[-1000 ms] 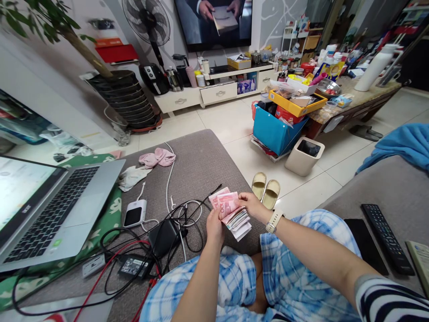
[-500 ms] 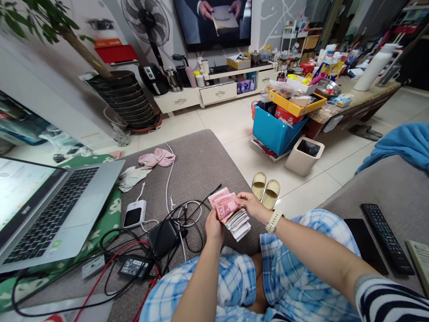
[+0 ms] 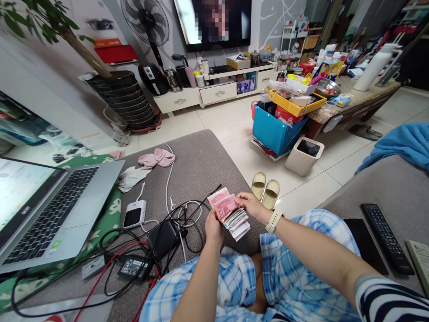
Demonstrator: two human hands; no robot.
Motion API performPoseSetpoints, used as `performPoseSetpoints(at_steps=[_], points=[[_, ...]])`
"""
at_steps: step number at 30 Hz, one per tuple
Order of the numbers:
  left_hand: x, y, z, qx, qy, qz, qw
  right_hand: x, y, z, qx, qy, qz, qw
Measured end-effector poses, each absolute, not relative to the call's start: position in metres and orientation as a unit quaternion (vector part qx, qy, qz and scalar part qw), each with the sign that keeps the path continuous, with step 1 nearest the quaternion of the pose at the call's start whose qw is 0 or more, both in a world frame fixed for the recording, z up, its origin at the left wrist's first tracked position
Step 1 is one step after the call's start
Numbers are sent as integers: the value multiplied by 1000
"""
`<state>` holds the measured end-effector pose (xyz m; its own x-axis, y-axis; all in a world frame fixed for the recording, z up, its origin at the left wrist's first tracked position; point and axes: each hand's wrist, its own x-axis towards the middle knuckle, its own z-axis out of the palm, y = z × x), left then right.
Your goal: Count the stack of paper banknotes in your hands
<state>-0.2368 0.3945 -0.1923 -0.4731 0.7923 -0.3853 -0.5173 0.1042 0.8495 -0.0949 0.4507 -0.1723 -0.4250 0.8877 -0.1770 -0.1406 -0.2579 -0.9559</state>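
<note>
A stack of banknotes is held above my lap, over the edge of the grey sofa seat. Red 100 notes lie at its upper end, fanned a little apart, with paler notes and white paper below. My left hand is closed round the stack's left side, thumb on top. With its fingertips my right hand pinches the right edge of a red note; a pale watch is on that wrist. The fingers beneath the stack are hidden.
Left of my hands lie tangled black cables, a power adapter, a white device and an open laptop. A remote control and a dark phone rest on my right. Slippers and a bin stand on the floor.
The top red note has shifted slightly against the others in my fingers. Both hands stay almost in place. The television picture is different.
</note>
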Motion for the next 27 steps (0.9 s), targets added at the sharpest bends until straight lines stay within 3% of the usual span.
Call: performPoseSetpoints(at_steps=[12,27], points=[[-237,398,-203,104,511,666,533,-93,448,-164,-367,-491,702,363],[-231,392,-180,130,475,649,580,-91,451,-172,-429,-500,647,383]])
